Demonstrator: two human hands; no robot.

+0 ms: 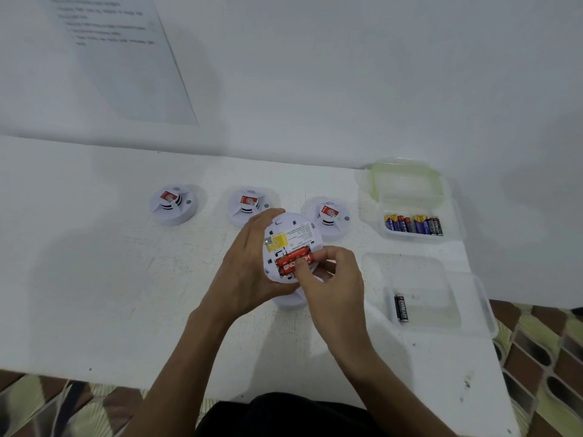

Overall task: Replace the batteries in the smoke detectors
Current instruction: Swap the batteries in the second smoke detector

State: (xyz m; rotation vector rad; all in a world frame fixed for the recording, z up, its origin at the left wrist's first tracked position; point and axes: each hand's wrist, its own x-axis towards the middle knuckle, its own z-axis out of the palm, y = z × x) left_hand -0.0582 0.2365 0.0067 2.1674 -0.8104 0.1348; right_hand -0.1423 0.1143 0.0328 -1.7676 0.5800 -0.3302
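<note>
My left hand (249, 266) grips a white smoke detector (291, 234) turned with its back toward me, held above the table. Red batteries (291, 261) lie in its open compartment below a yellow label. My right hand (334, 279) pinches the right end of a red battery with thumb and fingers. A white round piece (291, 301), apparently the detector's base, lies on the table under my hands. Three more smoke detectors (173, 205) (249, 205) (331, 216) stand in a row behind.
A clear box (410, 234) at the right holds several blue and black batteries (413, 224), its lid (407, 181) propped behind. A nearer clear tray (448, 326) holds one black battery (401, 307). A printed sheet (120, 58) hangs on the wall. The table's right edge (504, 373) drops to patterned floor.
</note>
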